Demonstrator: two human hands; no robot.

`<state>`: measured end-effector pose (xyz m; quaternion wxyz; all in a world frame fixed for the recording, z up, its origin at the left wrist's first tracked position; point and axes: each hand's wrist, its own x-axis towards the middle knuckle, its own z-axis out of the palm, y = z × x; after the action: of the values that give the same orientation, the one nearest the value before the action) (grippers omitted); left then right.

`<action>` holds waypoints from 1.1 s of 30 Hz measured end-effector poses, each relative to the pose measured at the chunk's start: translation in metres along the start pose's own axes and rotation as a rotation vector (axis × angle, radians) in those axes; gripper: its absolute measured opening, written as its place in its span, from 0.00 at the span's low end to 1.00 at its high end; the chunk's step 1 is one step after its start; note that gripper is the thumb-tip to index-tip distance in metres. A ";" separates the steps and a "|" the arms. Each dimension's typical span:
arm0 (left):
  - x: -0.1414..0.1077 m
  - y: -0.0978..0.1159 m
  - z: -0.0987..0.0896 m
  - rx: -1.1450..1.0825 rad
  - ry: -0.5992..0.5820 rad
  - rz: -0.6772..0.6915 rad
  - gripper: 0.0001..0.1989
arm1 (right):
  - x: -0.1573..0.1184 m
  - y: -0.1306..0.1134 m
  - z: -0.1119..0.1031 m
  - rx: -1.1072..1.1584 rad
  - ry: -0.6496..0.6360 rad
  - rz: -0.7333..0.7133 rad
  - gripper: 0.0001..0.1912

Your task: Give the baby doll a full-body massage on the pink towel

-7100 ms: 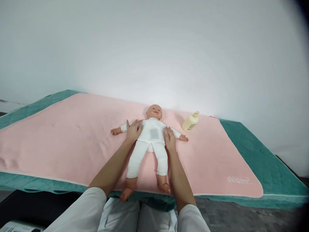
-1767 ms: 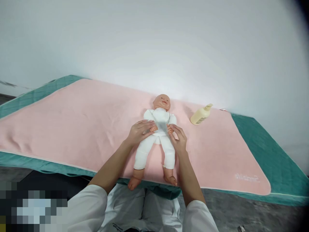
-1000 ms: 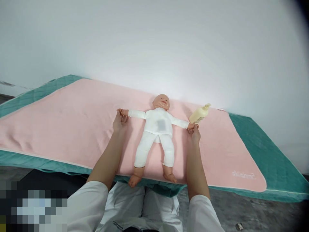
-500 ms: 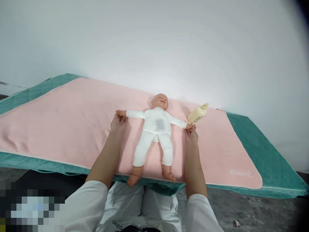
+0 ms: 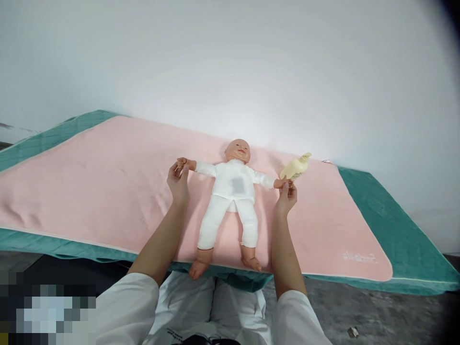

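Observation:
A baby doll (image 5: 233,179) in a white top and trousers lies on its back, face up, with both arms stretched out sideways. My left hand (image 5: 178,179) pinches the doll's hand at the left, thumb and fingers closed round it. At the right, my right hand (image 5: 287,195) grips the doll's other hand between thumb and fingers. Just beyond that hand lies a pale yellow pump bottle (image 5: 295,166), tilted, its lower end partly hidden. The doll's bare feet point toward me at the near edge.
A pink mat (image 5: 89,191) lies under the doll, over a teal cover (image 5: 388,215) that shows at both ends. A white wall (image 5: 230,62) rises behind. On the grey floor at lower right sits a small object (image 5: 353,331). A blurred patch hides the lower left.
Both my hands have turned and closed more firmly round the doll's hands. The doll's left-side arm has come up slightly and inward; its other arm has shifted a little inward too.

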<state>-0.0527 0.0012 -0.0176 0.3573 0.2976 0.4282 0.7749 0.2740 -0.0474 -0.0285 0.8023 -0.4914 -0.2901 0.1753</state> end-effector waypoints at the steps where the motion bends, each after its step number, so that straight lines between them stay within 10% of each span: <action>1: -0.004 0.001 0.002 0.013 -0.034 0.071 0.19 | -0.005 -0.002 0.003 -0.025 -0.019 -0.055 0.21; 18: -0.043 0.003 0.016 0.572 -0.808 0.918 0.20 | -0.050 -0.007 0.019 -0.316 -0.714 -0.758 0.17; 33: -0.040 0.007 0.018 0.677 -1.033 0.969 0.14 | -0.045 -0.021 0.019 -0.373 -0.955 -0.809 0.16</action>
<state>-0.0186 -0.0255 -0.0100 0.0229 0.8666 0.2432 0.4351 0.2266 -0.0695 -0.0164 0.4890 -0.3423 -0.8023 0.0053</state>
